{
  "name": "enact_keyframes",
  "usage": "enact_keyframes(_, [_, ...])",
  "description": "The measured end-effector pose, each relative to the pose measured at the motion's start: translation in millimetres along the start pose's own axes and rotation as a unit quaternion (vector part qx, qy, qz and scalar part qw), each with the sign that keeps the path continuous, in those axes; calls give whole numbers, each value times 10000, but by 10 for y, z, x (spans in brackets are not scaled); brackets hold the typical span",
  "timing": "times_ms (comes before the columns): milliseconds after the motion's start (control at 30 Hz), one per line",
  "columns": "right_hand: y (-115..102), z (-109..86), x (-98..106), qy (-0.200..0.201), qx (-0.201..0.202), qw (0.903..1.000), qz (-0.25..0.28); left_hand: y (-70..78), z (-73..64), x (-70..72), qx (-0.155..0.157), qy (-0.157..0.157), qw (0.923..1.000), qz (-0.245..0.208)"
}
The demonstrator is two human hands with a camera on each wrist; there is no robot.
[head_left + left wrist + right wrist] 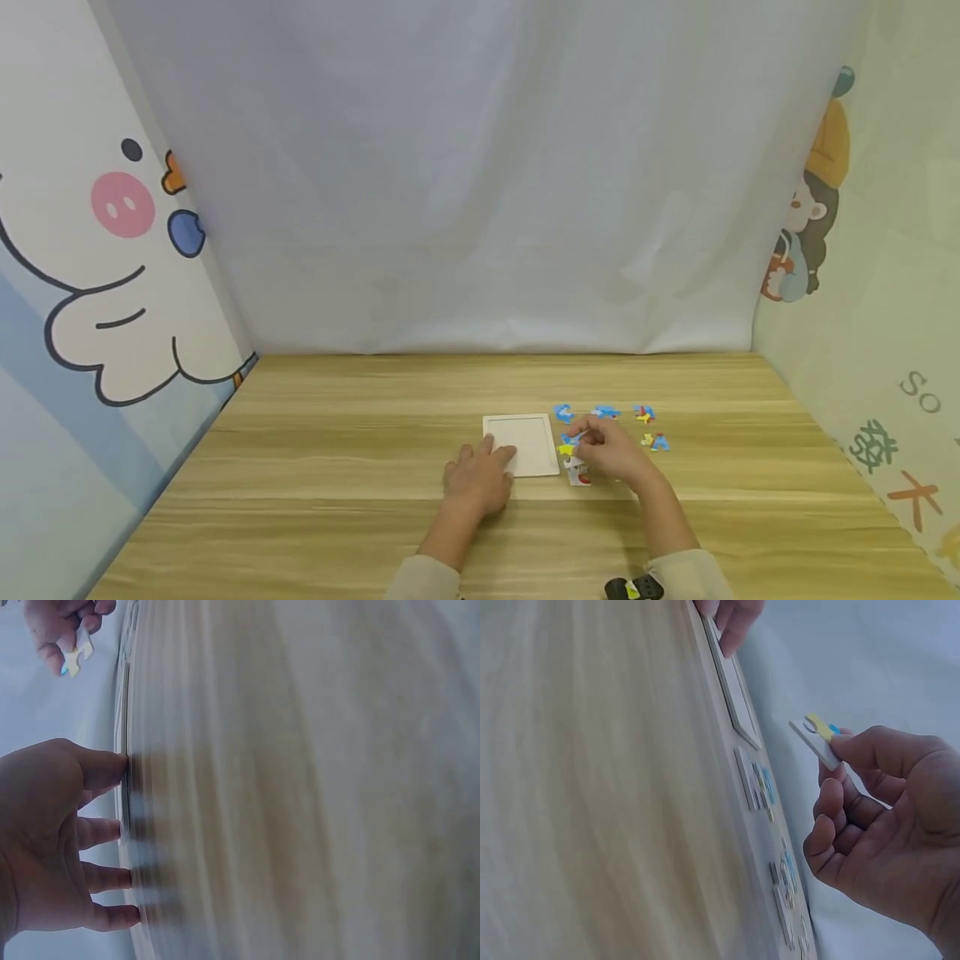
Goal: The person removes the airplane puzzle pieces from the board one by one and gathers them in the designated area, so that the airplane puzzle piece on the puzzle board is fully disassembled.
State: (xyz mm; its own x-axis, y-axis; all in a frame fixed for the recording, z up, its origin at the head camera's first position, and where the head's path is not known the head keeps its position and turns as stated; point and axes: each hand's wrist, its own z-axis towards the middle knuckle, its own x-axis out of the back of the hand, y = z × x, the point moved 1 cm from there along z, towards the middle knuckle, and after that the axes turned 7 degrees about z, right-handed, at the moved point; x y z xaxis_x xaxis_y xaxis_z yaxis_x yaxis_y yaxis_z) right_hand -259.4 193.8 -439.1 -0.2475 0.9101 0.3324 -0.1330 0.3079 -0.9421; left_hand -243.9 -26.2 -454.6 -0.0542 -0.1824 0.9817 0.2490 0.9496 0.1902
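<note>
A square, pale puzzle tray (534, 446) lies flat on the table, its inside bare. My left hand (478, 482) rests at its near left corner, fingers spread and thumb touching the tray; in the left wrist view the fingertips (120, 916) press down along the edge. Between thumb and fingers my right hand (613, 454) pinches a jigsaw piece (815, 741), white with yellow and blue parts, held above the table. Beneath and around that hand lie loose jigsaw pieces, among them a blue one (564, 413) and a white one with red (578, 475).
More jigsaw pieces lie to the right, including a blue one (605, 412), a red and yellow one (643, 413) and another blue one (660, 443). A grey curtain (450, 183) hangs behind the wooden table (337, 442). Printed walls stand on both sides.
</note>
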Motion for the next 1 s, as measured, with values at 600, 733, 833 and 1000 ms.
enact_keyframes(600, [101,-331,410,509,-593,9964,341,12,-37,19,-34,-112,9999,-65])
enact_keyframes(733, [138,-398,497,631,-578,9962,149,19,-34,21,-33,-101,9999,-85])
enact_keyframes(833, [156,-437,561,779,-637,9949,62,17,-23,37,-29,-100,9999,-85])
enact_keyframes(1000, [191,-518,647,971,-775,9922,-105,5,-7,20,-6,-127,9999,-80])
